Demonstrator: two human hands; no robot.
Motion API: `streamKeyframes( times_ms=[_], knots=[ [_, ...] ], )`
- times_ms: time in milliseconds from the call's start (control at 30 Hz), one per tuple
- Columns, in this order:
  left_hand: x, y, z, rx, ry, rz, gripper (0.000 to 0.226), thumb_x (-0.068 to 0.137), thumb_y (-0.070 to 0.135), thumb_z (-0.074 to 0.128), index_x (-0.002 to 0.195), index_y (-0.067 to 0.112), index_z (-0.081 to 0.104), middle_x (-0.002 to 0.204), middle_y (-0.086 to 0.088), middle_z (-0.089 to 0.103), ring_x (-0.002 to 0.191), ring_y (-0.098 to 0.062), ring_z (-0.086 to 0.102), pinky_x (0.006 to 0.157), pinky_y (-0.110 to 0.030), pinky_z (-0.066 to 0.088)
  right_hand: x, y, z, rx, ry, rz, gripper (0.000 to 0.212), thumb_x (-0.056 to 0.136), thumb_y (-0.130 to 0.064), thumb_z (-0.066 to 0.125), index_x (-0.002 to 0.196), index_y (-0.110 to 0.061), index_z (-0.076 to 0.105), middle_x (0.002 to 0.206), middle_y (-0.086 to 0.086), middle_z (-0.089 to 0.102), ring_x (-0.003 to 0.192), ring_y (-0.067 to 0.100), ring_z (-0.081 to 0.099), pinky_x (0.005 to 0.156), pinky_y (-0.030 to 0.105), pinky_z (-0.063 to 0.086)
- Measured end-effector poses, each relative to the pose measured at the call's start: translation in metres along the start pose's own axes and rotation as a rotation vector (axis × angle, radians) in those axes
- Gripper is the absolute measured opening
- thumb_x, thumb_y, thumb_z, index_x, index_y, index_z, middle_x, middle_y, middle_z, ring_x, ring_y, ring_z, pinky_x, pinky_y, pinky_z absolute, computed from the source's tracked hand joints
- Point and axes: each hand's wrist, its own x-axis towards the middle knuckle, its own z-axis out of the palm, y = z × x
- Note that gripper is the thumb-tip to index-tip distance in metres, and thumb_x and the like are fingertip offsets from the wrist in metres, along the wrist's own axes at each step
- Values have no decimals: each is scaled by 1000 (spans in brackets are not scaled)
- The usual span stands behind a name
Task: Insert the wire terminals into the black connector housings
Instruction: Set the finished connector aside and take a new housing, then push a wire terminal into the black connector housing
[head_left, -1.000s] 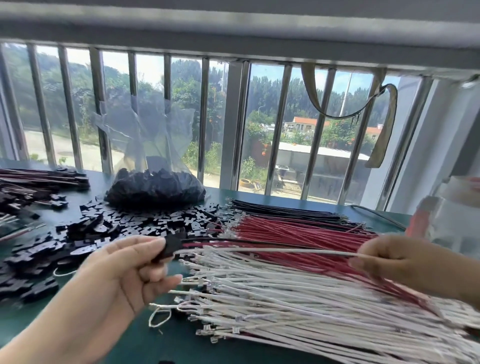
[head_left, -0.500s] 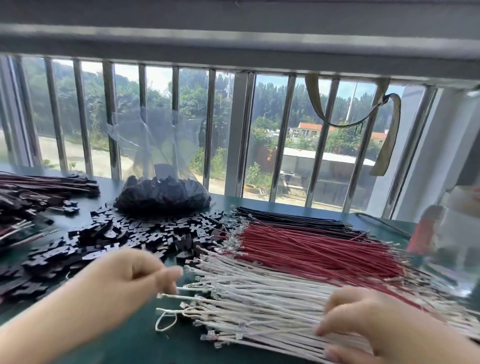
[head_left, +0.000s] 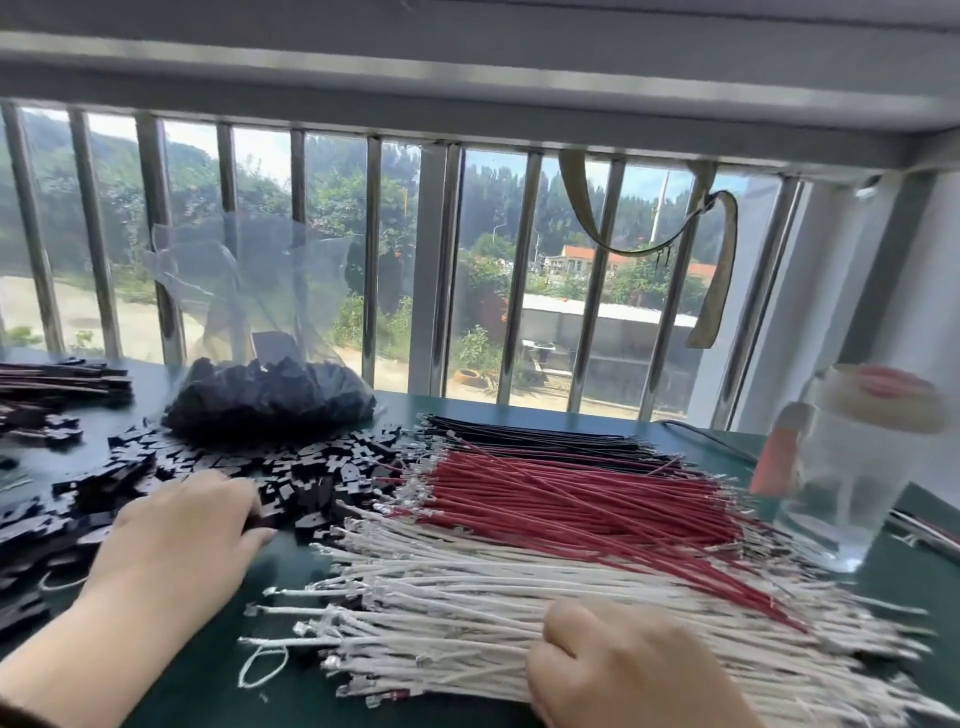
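A clear bag (head_left: 270, 395) of black parts stands at the table's (head_left: 291, 566) back edge before the barred window (head_left: 374, 260). A clear jar (head_left: 852, 467) with a pale lid stands at the right, just beside the wire ends. A finished stack (head_left: 62, 379) lies far left.

Loose black housings (head_left: 311, 467) are strewn left of centre. Black wires (head_left: 540, 441), red wires (head_left: 571, 493) and white wires (head_left: 493, 618) lie in adjoining bands, terminals pointing left.

The left hand (head_left: 182, 530) rests on the housings, fingers curled; whether it grasps one cannot be told. The right hand (head_left: 623, 670) rests on the white wires, fingers bent; its grasp likewise appears uncertain.
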Motion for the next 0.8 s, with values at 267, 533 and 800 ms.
streamKeyframes(
  times_ms=[267, 533, 800],
  knots=[
    [-53, 42, -64, -1005, -214, -15, 41, 59, 25, 85, 83, 53, 67, 64, 10, 73, 54, -8, 68, 49, -21, 52, 0, -6, 2, 183, -103, 46, 32, 57, -56, 67, 55, -27, 55, 51, -15, 49, 44, 3, 47, 41, 16, 38],
    [-67, 50, -60, -1313, -388, -56, 53, 65, -17, 73, 77, 34, 77, 80, -3, 76, 76, -12, 73, 57, -11, 52, -3, 0, 1, 533, -124, 165, 8, 92, -22, 47, 86, -22, 53, 90, -8, 53, 79, 11, 54, 72, 26, 49],
    [-71, 44, -56, -1129, -325, 20, 55, 66, -1, 79, 86, 49, 68, 77, 2, 75, 68, -12, 71, 63, -14, 53, 0, 11, -28, 359, 39, 189, 28, 70, -12, 74, 88, -33, 70, 65, -17, 58, 54, 7, 55, 41, 20, 46]
  ],
)
